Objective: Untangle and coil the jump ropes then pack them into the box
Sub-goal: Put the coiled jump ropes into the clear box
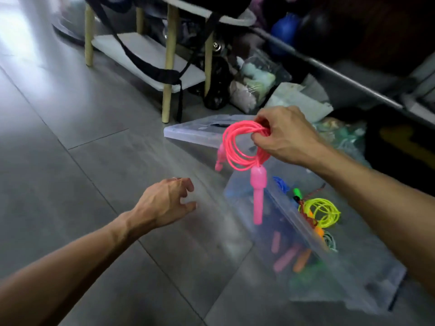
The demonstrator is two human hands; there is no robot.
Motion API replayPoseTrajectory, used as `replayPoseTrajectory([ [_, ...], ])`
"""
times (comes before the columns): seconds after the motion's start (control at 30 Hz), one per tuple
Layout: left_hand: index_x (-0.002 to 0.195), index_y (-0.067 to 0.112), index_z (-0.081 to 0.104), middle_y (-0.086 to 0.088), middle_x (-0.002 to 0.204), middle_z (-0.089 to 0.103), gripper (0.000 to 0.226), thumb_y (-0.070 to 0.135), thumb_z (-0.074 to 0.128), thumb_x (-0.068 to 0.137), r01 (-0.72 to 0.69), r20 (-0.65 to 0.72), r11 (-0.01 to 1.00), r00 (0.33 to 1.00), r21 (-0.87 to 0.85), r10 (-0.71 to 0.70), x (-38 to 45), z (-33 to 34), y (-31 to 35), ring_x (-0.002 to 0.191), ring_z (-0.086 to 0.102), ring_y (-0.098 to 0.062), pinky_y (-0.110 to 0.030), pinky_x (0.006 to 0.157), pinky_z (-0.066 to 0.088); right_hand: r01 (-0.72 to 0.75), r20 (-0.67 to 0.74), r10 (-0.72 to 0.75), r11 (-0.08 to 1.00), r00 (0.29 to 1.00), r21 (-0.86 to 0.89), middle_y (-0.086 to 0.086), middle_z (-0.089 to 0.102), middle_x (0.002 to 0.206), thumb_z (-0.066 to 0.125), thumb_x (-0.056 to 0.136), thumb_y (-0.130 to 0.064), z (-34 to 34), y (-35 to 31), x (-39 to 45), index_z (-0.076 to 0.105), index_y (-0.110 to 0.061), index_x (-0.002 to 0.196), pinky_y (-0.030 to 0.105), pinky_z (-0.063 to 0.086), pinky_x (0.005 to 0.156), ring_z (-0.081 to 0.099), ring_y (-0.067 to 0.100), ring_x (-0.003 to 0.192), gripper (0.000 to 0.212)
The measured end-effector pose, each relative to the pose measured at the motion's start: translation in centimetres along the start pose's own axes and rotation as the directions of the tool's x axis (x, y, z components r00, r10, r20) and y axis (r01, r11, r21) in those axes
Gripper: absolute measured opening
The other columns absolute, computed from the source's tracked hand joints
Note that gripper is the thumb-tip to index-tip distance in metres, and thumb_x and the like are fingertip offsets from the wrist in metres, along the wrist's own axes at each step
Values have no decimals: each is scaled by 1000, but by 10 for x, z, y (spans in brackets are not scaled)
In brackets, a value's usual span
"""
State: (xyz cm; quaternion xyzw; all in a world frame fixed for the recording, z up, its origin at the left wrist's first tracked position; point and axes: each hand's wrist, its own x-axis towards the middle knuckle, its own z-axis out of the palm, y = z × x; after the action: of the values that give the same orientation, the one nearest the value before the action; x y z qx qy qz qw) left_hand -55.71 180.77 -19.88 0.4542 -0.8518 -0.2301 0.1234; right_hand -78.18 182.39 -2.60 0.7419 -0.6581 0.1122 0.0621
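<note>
Above the clear box [334, 260], right hand [286, 135] pinches the coiled pink rope [237, 151]; left hand [164, 202] hangs loosely curled, holding nothing.

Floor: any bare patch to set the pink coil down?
Bare floor left of the lid and box, around the empty left hand. Crowded behind: shelf, bags. Right hand grips the pink rope.

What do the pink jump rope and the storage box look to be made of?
Pink jump rope: glossy plastic or vinyl cord, likely; its coils hold smooth, springy loops, and its handles look like moulded plastic. Storage box: clear, slightly frosted plastic; other ropes' handles show through its wall.
</note>
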Motion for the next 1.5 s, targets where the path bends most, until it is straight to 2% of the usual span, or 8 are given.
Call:
replayPoseTrajectory([
  [0.17,107,28,58,16,93,58,32,46,63,80,-180,29,984,983,-10,180,33,-27,50,79,57,-6,-24,69,46,-180,-93,175,982,980,-52,7,67,74,58,73,-20,-60,38,-10,66,-15,79,41,51,74,61,31,78,12],
  [0.43,109,24,59,7,107,61,33,42,63,80,-417,50,909,907,-26,417,86,-33,124,107,54,-14,-29,85,45,-441,-186,415,888,891,-132,4,67,72,62,73,-24,-119,95,-44,68,-15,82,30,44,70,60,26,77,14],
  [0.67,108,23,61,3,110,59,37,49,62,82,-474,106,878,878,68,466,107,-8,131,111,52,-19,-30,93,35,-487,-10,488,868,873,-95,8,69,74,60,76,-18,-59,113,-61,68,-14,80,38,51,69,64,30,80,9],
  [0.87,99,24,64,5,99,61,46,59,47,74,-503,63,862,864,66,499,108,-3,123,99,58,-20,-33,87,44,-463,111,461,886,880,-8,15,68,78,67,76,-19,4,144,-32,68,-9,77,33,42,66,62,31,81,10],
  [1.03,97,25,62,6,99,61,41,57,51,74,-509,67,858,861,78,505,110,-3,124,99,57,-19,-37,87,47,-601,156,592,799,790,13,13,68,109,64,80,-29,57,173,-29,66,-18,108,36,50,87,62,33,104,30],
  [1.23,102,27,63,9,103,60,35,52,58,79,-522,81,839,853,154,516,104,-15,129,99,54,-14,-30,84,46,-316,49,312,940,949,132,5,68,100,59,83,-26,51,149,-14,65,-18,102,35,50,79,62,27,96,22],
  [1.33,106,25,62,6,107,57,33,45,62,80,-472,-31,856,872,211,488,102,-33,126,100,53,-13,-29,83,45,-182,8,183,971,983,155,5,63,108,59,87,-28,43,142,2,62,-17,111,39,50,84,59,25,101,27],
  [1.5,138,14,42,-3,133,47,62,42,61,86,-187,-52,965,978,183,200,112,-43,105,119,45,-20,-32,96,40,-73,254,28,983,967,169,6,48,136,62,88,-34,51,139,30,47,-23,137,37,39,103,45,24,126,52],
])
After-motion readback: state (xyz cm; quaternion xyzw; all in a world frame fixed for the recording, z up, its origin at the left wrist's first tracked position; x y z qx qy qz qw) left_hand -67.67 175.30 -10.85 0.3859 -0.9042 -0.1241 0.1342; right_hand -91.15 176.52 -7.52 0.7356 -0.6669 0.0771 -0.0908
